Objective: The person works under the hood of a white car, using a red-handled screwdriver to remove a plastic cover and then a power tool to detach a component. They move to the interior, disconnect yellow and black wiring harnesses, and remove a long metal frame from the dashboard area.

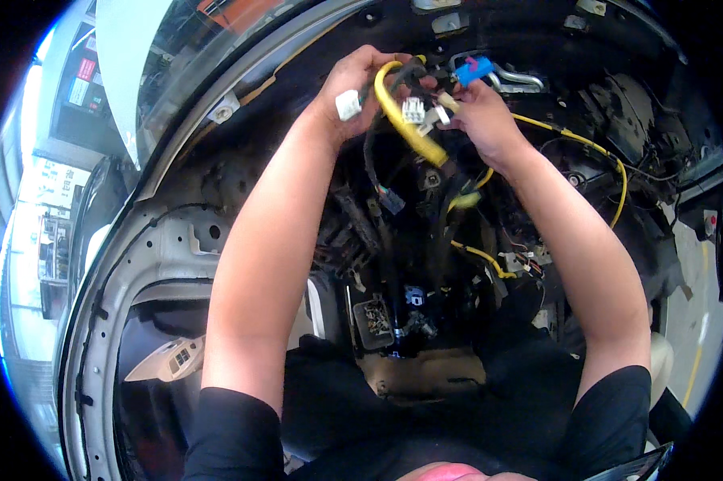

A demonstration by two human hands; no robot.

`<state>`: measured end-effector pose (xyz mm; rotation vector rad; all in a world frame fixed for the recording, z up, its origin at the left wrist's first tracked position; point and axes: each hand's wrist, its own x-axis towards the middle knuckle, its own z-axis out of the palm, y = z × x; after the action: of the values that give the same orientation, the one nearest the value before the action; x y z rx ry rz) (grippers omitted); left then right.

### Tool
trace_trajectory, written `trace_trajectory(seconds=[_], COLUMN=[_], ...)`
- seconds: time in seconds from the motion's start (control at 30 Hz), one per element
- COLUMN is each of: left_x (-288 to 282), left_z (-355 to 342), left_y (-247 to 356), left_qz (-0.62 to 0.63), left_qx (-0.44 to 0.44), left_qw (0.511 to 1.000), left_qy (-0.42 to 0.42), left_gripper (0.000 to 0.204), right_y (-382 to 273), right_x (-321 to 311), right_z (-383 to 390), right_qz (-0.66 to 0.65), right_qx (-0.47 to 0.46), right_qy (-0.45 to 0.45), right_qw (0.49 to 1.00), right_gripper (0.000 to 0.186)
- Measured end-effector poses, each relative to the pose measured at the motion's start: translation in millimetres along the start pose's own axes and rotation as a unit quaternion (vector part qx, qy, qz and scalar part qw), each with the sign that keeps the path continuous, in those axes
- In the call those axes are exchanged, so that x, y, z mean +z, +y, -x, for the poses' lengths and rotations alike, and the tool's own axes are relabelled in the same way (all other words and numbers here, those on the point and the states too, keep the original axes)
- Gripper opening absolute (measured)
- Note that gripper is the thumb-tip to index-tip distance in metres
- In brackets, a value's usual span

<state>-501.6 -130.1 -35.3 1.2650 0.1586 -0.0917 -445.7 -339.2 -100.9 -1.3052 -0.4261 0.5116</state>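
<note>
Both arms reach forward into a stripped car interior. My left hand (347, 90) is closed round a wiring harness, with a white connector (348, 105) hanging by its palm. A yellow-wrapped cable (395, 114) loops down between my hands beside a white multi-pin connector (413, 111). To the right, my right hand (490, 122) has its fingers closed on the same bundle, near a cream connector (448, 103) and just below a blue connector (473, 71). A dark connector (391, 200) dangles below on a black lead. Where the fingertips meet the wires is partly hidden.
Bent metal pipes (522, 82) lie beyond my right hand. More yellow cable (594, 144) runs along the right side. Lower in the middle sits a small tray (370, 325) of small metal parts. A beige switch panel (173, 361) is at the lower left, inside the door opening.
</note>
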Motion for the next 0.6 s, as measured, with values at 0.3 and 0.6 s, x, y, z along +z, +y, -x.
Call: trace_trajectory(seconds=[0.3,0.6], left_x=[42,63], left_z=[-35,-60], left_y=[-29,-59], left_qz=[-0.409,-0.709], left_qx=[0.12,0.106], left_qw=[0.9,0.691], left_qy=[0.096,0.09], left_gripper=[0.045,0.056], right_y=[11,-13], right_x=[-9,-20], right_z=[-8,1], right_qz=[-0.018,0.132], right_qx=[-0.03,0.018], right_qy=[0.025,0.118], right_qw=[0.999,0.984], right_gripper=[0.046,0.038])
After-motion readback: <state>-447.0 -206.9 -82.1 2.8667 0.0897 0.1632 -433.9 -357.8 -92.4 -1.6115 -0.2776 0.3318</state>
